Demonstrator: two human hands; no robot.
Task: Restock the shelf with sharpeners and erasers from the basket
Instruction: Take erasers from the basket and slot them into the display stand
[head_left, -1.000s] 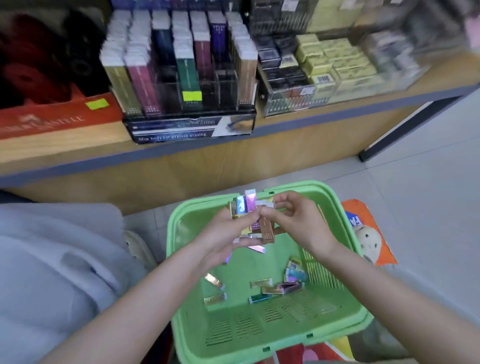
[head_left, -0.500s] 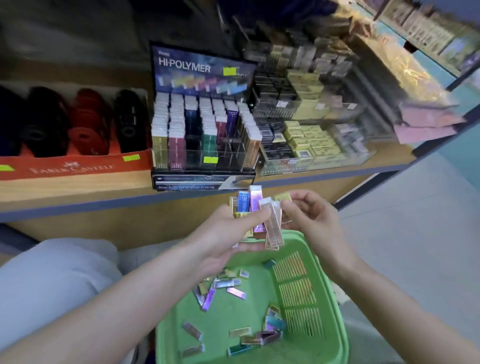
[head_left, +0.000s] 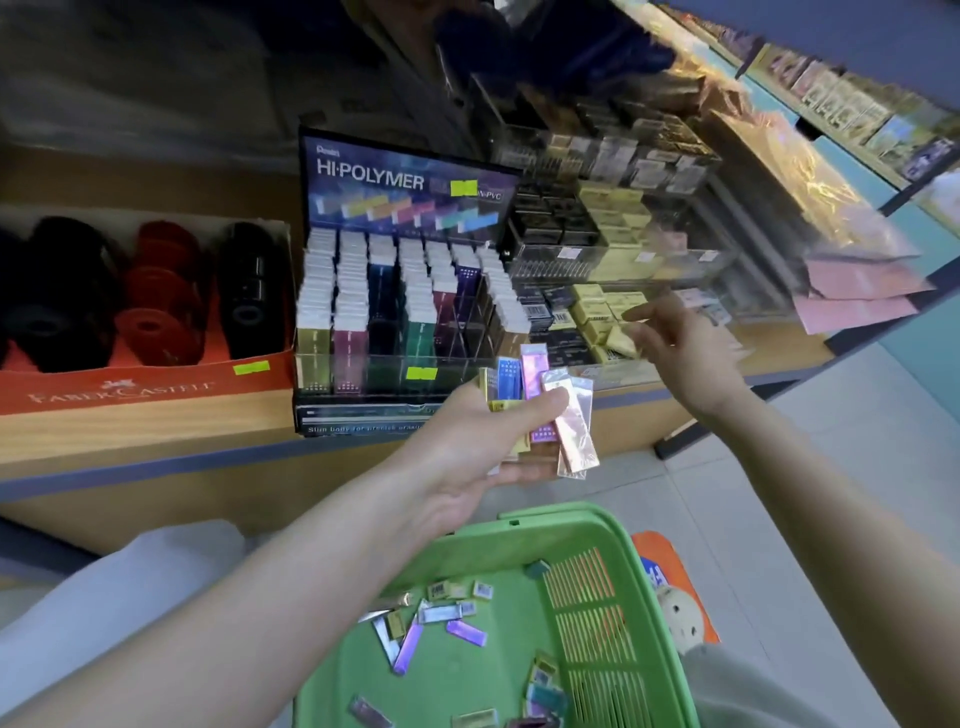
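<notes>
My left hand (head_left: 483, 434) grips a fanned bunch of slim metallic erasers (head_left: 540, 405), gold, blue, pink and rose, held just in front of the shelf edge. My right hand (head_left: 675, 345) reaches out to the right over the yellow eraser boxes (head_left: 605, 317); its fingers are loosely spread and it holds nothing. The Hi-Polymer display (head_left: 405, 306) stands on the shelf with rows of upright slim erasers. Below, the green basket (head_left: 654, 613) holds several loose erasers (head_left: 436, 618) on its floor.
A red Faber-Castell tray (head_left: 135, 384) with black and red sharpeners sits left of the display. Clear bins of black and yellow boxes (head_left: 618, 208) fill the shelf to the right. Pink packets (head_left: 862, 291) lie at the shelf's right end. Tiled floor lies at right.
My right hand has let go of the eraser bunch and moved right toward the yellow boxes. My left hand keeps the bunch, and the view has tilted up toward the shelf.
</notes>
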